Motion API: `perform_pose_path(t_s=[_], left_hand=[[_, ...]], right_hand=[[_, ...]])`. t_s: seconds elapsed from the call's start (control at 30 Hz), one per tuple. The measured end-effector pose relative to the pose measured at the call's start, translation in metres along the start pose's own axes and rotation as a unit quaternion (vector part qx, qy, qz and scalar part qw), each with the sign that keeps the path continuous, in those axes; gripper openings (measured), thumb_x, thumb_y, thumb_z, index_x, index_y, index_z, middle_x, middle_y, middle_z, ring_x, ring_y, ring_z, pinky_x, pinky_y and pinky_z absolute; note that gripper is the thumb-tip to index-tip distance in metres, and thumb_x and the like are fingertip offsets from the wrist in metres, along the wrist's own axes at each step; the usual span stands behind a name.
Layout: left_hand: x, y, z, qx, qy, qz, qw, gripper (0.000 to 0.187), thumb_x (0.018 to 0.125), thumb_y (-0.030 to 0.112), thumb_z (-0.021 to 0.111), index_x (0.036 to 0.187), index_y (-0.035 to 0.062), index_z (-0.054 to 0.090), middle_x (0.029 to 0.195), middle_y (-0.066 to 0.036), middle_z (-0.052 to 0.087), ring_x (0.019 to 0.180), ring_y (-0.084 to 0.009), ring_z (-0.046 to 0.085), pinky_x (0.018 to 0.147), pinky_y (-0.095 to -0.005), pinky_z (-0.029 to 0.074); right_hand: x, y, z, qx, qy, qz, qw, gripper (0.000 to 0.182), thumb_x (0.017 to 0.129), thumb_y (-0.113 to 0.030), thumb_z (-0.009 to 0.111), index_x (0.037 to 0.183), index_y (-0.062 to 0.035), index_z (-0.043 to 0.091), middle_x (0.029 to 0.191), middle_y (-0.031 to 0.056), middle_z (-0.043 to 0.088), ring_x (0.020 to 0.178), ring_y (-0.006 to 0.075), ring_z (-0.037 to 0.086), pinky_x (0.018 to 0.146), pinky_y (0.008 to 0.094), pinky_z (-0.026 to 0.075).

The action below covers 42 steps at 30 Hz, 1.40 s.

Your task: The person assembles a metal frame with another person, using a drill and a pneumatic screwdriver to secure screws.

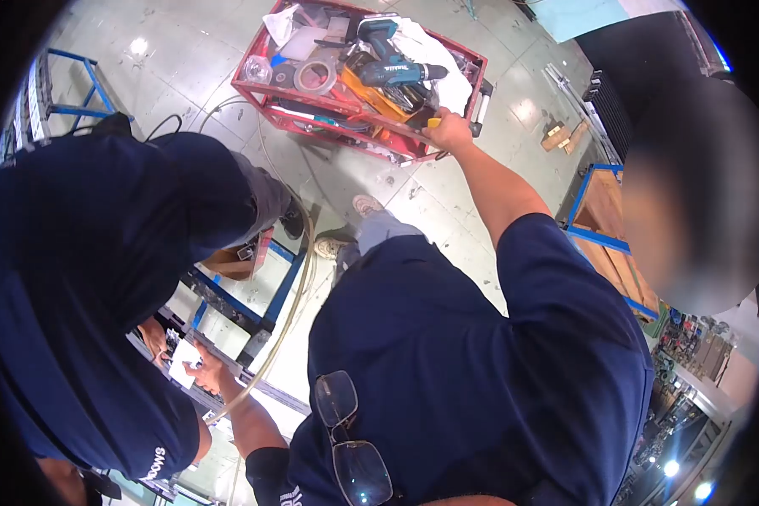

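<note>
My right hand (449,132) is closed at the near corner of a red tool box (346,108), its fingers over the rim. A small yellow piece (434,122) shows at the fingertips; what it belongs to is hidden. On top of the box lies a teal and black cordless drill (388,72), over an orange tray of tools (379,94). Low on the left, my left hand (207,371) grips a white flat piece (184,364), thumb on its face. A co-worker's hand (153,339) is close beside that piece.
A co-worker in a dark shirt (84,278) bends over a blue metal frame (236,304) at left. A pale hose (304,270) loops between us. Tape (314,78) and a white cloth (434,63) lie in the box. Wooden blocks (562,137) and a blue-edged crate (603,207) stand right.
</note>
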State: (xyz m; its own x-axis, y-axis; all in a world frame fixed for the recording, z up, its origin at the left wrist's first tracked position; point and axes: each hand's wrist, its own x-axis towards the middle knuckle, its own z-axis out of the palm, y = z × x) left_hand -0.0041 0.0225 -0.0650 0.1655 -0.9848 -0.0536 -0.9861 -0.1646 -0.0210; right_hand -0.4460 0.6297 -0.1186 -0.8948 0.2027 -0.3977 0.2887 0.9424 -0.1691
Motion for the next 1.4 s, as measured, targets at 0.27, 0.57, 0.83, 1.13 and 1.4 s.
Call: perform_pose_path(t_s=[0.27, 0.57, 0.83, 1.13, 1.4], left_hand=[[0.005, -0.006, 0.008, -0.001, 0.02, 0.007, 1.0, 0.099, 0.071, 0.091, 0.06, 0.153, 0.0376, 0.04, 0.141, -0.022, 0.054, 0.132, -0.0392, 0.05, 0.107, -0.0583, 0.036], [0.004, -0.008, 0.01, -0.012, 0.041, 0.012, 0.999, 0.097, 0.072, 0.089, 0.062, 0.152, 0.039, 0.041, 0.144, -0.022, 0.053, 0.132, -0.041, 0.05, 0.108, -0.0597, 0.034], [0.008, -0.013, 0.015, -0.001, 0.039, 0.018, 0.999, 0.096, 0.074, 0.09, 0.059, 0.153, 0.0392, 0.039, 0.144, -0.023, 0.052, 0.131, -0.0414, 0.05, 0.107, -0.0598, 0.034], [0.007, -0.01, 0.012, -0.014, 0.031, 0.013, 0.999, 0.1, 0.07, 0.091, 0.061, 0.153, 0.0386, 0.041, 0.145, -0.019, 0.053, 0.134, -0.0391, 0.049, 0.109, -0.0598, 0.032], [0.004, -0.009, 0.01, -0.022, 0.038, 0.014, 0.999, 0.099, 0.071, 0.089, 0.063, 0.153, 0.038, 0.041, 0.146, -0.019, 0.052, 0.135, -0.039, 0.047, 0.111, -0.0593, 0.03]], right_hand=[[0.034, 0.009, 0.036, -0.025, -0.007, 0.004, 1.0, 0.052, 0.085, -0.037, 0.076, 0.132, -0.0184, 0.066, 0.131, 0.0162, 0.066, 0.124, 0.0344, 0.061, 0.105, 0.0463, 0.05], [0.041, -0.039, -0.015, 0.357, -0.077, -0.009, 0.931, 0.038, 0.093, -0.03, 0.064, 0.116, 0.0, 0.069, 0.1, 0.0169, 0.072, 0.088, 0.0274, 0.07, 0.076, 0.0376, 0.057], [0.113, -0.069, 0.009, 0.767, -0.121, 0.283, 0.563, 0.029, 0.089, -0.009, 0.048, 0.114, 0.0045, 0.048, 0.098, 0.0213, 0.059, 0.078, 0.0335, 0.061, 0.067, 0.0448, 0.053], [0.137, -0.032, 0.004, 0.567, -0.008, 0.199, 0.799, 0.018, 0.091, -0.012, 0.054, 0.101, 0.001, 0.064, 0.092, 0.0198, 0.07, 0.08, 0.033, 0.07, 0.064, 0.0452, 0.057], [0.08, -0.068, 0.004, -0.009, 0.015, 0.072, 0.997, 0.059, 0.089, -0.048, 0.067, 0.133, -0.0087, 0.061, 0.134, 0.0165, 0.065, 0.134, 0.0372, 0.053, 0.112, 0.0506, 0.042]])
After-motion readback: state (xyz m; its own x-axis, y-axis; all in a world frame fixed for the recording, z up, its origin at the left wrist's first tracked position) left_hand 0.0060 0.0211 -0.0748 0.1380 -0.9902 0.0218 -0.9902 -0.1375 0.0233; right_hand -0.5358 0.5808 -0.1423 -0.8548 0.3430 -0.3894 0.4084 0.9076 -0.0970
